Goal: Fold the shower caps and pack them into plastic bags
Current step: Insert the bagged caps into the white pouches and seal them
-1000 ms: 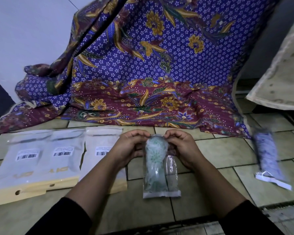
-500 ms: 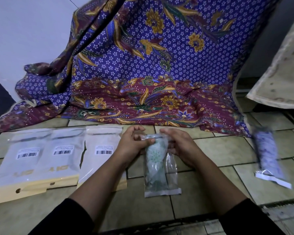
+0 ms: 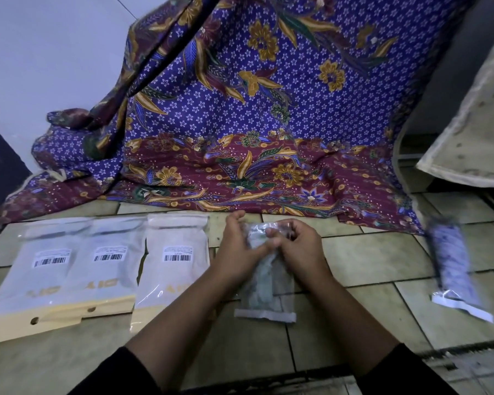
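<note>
We are holding a clear plastic bag point(image 3: 264, 292) low over the tiled floor point(image 3: 368, 252), straight ahead of us. Its white bottom strip is pointing toward us, and we cannot tell whether that end is resting on the tiles or hanging just above them. A folded green shower cap point(image 3: 258, 283) is sitting inside the bag, filling mostly its left side.

Our right grip point(image 3: 300, 249) is curling its fingers point(image 3: 277, 232) round the bag's top end and holding it. Our left grip point(image 3: 237, 252) is laying its thumb across the front of the bag near the top, with its fingers standing fairly straight along the bag's left edge. It is pinching the bag too, though motion blur is hiding the finer detail. Both forearms are reaching out of black sleeves point(image 3: 120, 374).

Just left of the left grip, three white pouches point(image 3: 109, 269) are lying side by side on the floor and overlapping, each one showing a barcode label. Well apart to the right, a packed bag point(image 3: 451, 266) with a purple cap inside is lying on the tiles, its white strip nearest us. Behind all this, a purple and maroon flowered cloth point(image 3: 268, 109) is draping down onto the floor.
</note>
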